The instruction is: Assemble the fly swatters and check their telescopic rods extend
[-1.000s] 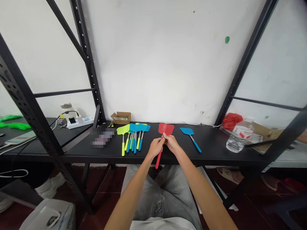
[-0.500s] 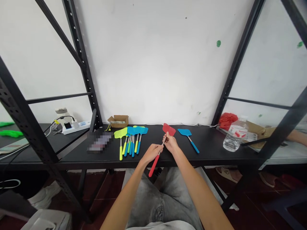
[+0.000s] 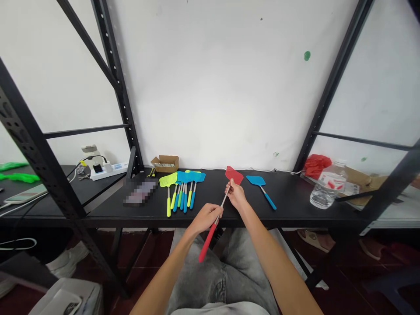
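Note:
A red fly swatter with a metal shaft slants between my two hands, its flat head up over the table and its handle down over my lap. My left hand is closed around the shaft near the top of the red handle. Higher up, my right hand grips the shaft just below the head. A blue fly swatter lies on the table to the right of my right hand. Left of my hands, several yellow, green and blue fly swatters lie side by side, their heads overlapping.
The black table has a small open cardboard box at the back. A water bottle and a red plastic bag are at right. Black rack posts rise at the sides. A power strip sits at left.
The red swatter's handle end has dropped lower and its shaft shows longer between my hands. My left hand has moved slightly down and away from my right. The view has shifted slightly.

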Action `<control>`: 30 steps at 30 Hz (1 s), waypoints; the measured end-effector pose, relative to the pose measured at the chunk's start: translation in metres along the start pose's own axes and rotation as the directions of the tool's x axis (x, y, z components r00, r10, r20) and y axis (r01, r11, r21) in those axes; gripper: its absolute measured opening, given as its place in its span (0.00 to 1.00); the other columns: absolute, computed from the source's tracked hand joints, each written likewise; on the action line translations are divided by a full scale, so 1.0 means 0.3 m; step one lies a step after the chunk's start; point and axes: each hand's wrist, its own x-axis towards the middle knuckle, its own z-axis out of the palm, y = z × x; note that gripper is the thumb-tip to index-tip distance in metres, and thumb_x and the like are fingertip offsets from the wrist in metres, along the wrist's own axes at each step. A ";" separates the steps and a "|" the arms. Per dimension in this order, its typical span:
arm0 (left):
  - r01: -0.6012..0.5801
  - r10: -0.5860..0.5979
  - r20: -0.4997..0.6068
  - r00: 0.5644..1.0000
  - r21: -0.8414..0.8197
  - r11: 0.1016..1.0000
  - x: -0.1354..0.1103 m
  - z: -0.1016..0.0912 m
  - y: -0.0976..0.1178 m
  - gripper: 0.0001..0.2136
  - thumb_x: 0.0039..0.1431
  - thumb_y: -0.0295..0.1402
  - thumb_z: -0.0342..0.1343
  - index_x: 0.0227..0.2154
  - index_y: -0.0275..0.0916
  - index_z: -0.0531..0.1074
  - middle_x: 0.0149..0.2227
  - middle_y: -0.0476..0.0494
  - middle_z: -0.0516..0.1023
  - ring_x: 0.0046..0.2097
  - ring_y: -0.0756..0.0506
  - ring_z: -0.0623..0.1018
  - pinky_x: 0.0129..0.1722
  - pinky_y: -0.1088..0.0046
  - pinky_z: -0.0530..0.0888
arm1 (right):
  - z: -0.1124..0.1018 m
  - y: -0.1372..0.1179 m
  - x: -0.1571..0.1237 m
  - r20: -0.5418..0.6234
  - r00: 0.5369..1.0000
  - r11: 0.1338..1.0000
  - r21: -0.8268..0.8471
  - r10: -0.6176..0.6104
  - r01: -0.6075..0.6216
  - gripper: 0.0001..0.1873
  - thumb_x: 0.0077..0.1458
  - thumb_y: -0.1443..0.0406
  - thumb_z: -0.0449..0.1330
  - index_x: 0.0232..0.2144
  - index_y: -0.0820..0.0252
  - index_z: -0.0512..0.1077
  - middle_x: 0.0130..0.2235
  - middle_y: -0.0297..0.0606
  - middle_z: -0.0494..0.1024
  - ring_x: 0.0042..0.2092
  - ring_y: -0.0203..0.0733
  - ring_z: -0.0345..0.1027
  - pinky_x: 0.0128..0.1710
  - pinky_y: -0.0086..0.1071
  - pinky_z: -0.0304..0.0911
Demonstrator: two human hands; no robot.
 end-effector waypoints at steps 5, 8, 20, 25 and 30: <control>0.031 -0.038 -0.126 0.991 -0.059 0.998 0.043 0.009 -0.025 0.12 0.59 0.37 0.43 0.25 0.38 0.66 0.13 0.52 0.67 0.17 0.52 0.63 0.22 0.78 0.59 | 0.029 0.013 -0.079 0.255 0.967 0.967 -0.251 0.020 0.046 0.23 0.45 0.47 0.67 0.23 0.60 0.72 0.23 0.34 0.71 0.22 0.32 0.61 0.22 0.28 0.57; 0.026 -0.038 -0.169 0.985 -0.074 0.997 0.066 0.009 -0.033 0.17 0.63 0.44 0.41 0.27 0.39 0.65 0.10 0.55 0.63 0.14 0.53 0.60 0.21 0.77 0.58 | 0.051 0.018 -0.123 0.370 0.927 0.933 -0.352 0.066 0.074 0.24 0.46 0.45 0.65 0.24 0.60 0.72 0.22 0.33 0.70 0.20 0.33 0.60 0.20 0.28 0.56; -0.015 -0.026 -0.225 0.974 -0.181 0.983 0.043 0.081 0.000 0.22 0.65 0.50 0.39 0.19 0.41 0.55 0.09 0.57 0.56 0.12 0.54 0.57 0.17 0.77 0.52 | 0.129 0.003 -0.117 0.087 0.993 0.962 -0.267 0.085 -0.059 0.21 0.50 0.49 0.65 0.20 0.59 0.67 0.20 0.32 0.68 0.20 0.32 0.56 0.20 0.28 0.50; 0.047 -0.089 -0.186 0.978 -0.216 0.975 -0.008 0.123 -0.001 0.22 0.64 0.52 0.40 0.21 0.41 0.56 0.10 0.59 0.55 0.12 0.54 0.58 0.15 0.78 0.53 | 0.118 -0.053 -0.077 -0.034 0.992 0.977 -0.173 0.120 -0.124 0.19 0.57 0.54 0.61 0.22 0.58 0.65 0.20 0.31 0.68 0.21 0.32 0.57 0.20 0.29 0.53; 0.055 -0.089 -0.177 0.980 -0.185 0.981 -0.020 0.148 0.019 0.23 0.64 0.52 0.39 0.21 0.41 0.57 0.09 0.58 0.55 0.12 0.54 0.58 0.15 0.77 0.54 | 0.098 -0.110 -0.023 -0.068 0.991 0.980 -0.157 0.113 -0.122 0.16 0.62 0.58 0.56 0.23 0.58 0.64 0.20 0.30 0.67 0.20 0.32 0.57 0.21 0.29 0.53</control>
